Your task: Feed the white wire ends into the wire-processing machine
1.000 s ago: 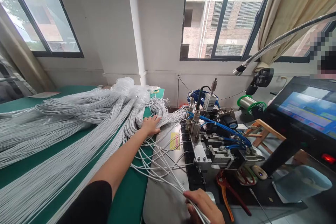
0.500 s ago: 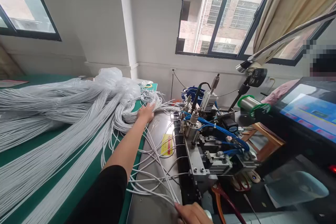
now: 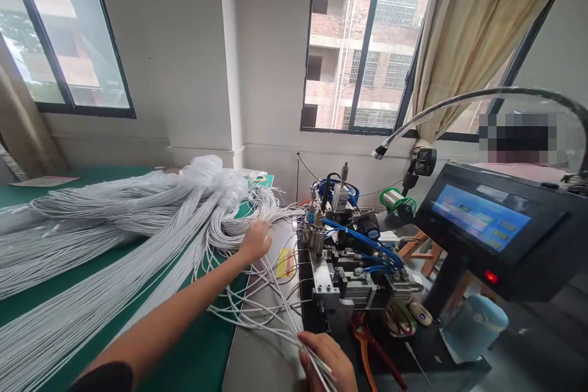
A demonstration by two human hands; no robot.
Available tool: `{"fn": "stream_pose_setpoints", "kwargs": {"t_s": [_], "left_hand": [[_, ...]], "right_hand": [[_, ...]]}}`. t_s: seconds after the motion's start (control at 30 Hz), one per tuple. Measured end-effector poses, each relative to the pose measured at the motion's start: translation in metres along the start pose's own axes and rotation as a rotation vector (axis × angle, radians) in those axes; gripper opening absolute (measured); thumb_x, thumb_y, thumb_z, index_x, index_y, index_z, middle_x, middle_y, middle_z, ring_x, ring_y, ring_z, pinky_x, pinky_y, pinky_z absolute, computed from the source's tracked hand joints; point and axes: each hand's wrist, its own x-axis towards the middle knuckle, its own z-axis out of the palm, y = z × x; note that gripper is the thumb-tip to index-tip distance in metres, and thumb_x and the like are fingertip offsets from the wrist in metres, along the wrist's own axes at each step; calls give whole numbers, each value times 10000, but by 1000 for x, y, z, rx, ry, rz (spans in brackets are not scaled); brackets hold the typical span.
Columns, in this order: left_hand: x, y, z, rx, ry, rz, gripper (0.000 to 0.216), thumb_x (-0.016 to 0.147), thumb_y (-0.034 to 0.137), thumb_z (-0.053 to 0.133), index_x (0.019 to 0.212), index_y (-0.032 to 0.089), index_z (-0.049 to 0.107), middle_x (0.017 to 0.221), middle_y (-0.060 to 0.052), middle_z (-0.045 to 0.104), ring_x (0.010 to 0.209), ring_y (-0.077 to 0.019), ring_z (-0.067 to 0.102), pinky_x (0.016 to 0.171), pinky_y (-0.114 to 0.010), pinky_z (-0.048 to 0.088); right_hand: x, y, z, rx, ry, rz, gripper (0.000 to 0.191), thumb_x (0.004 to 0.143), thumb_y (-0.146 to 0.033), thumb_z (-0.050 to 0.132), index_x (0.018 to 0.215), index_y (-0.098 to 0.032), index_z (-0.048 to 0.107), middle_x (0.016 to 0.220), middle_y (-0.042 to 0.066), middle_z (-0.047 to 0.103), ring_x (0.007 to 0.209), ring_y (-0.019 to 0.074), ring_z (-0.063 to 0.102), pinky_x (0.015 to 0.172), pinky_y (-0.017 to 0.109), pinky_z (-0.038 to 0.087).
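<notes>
Trailing off the big bundle on the green table, loose white wires cross the metal plate beside the machine. The right hand, low in view, is clenched around several wire ends. The left hand reaches out and grips wires near the bundle's looped end. Orange pliers lie just right of the right hand; a touchscreen stands further right.

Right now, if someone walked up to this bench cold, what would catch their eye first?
Probably the huge spread of white wires fanned across the green table on the left, with the left hand reaching into the loops. Next, the small machine with blue tubing at centre, the lit touchscreen to its right, and the right hand pinching wire ends at the bottom edge.
</notes>
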Motion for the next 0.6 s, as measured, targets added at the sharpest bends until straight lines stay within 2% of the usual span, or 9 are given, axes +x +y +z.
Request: {"fn": "stream_pose_setpoints", "kwargs": {"t_s": [0.07,0.1,0.13,0.17,0.2,0.27,0.33,0.47,0.6], "left_hand": [[-44,13,-6,-42,-9,169,583,772,194,464,1345,298,485,1417,-14,473,1343,-232,371,1147,-389,261],[-66,20,-8,-72,-38,305,643,705,178,516,1324,352,497,1390,29,501,1318,-219,405,1140,-368,286],[-85,27,-9,-126,-60,535,699,676,182,541,1356,326,466,1398,-1,495,1309,-250,416,1132,-412,299],[-103,35,-8,-169,-69,688,748,670,208,567,1395,303,414,1424,-24,468,1313,-268,411,1128,-439,302],[-116,43,-6,-189,-53,763,772,669,224,588,1412,282,385,1434,-45,456,1309,-276,416,1124,-450,303],[-133,59,7,-216,76,755,644,724,218,570,1354,252,443,1317,-60,564,1201,-245,517,1104,-446,326],[-137,71,25,-227,169,724,466,792,212,533,1257,238,521,1104,-51,669,1027,-214,609,1009,-411,423],[-131,86,55,-290,310,678,341,861,210,488,1195,226,553,903,-39,694,809,-172,654,741,-298,519],[-135,89,63,-331,484,759,268,903,241,446,1129,199,582,821,-38,681,714,-152,650,643,-262,517]], "right_hand": [[3,-6,-4,27,-27,60,239,929,-333,529,1023,-195,701,834,74,731,749,179,704,700,224,560],[5,-10,-5,40,-27,87,237,928,-323,527,1023,-194,702,844,76,732,760,182,707,704,224,563],[7,-13,-6,58,-19,110,236,926,-321,527,1018,-195,705,851,74,734,766,185,709,701,224,565],[9,-17,-6,79,-3,125,233,921,-325,532,1004,-198,709,852,70,736,765,189,712,693,223,569],[11,-20,-6,101,11,132,225,912,-329,543,986,-204,715,849,63,738,760,192,715,687,223,572],[14,-26,-7,153,32,132,193,880,-331,587,955,-220,725,836,46,743,740,198,721,672,222,577],[15,-31,-8,207,25,121,168,849,-320,624,952,-237,728,828,31,746,723,204,725,663,222,579],[10,-32,-13,249,-55,96,185,864,-291,590,996,-284,720,888,23,755,781,219,731,705,239,584],[-1,-24,-27,287,-107,69,234,884,-350,576,1070,-300,708,958,42,757,850,234,729,755,265,586]]}}
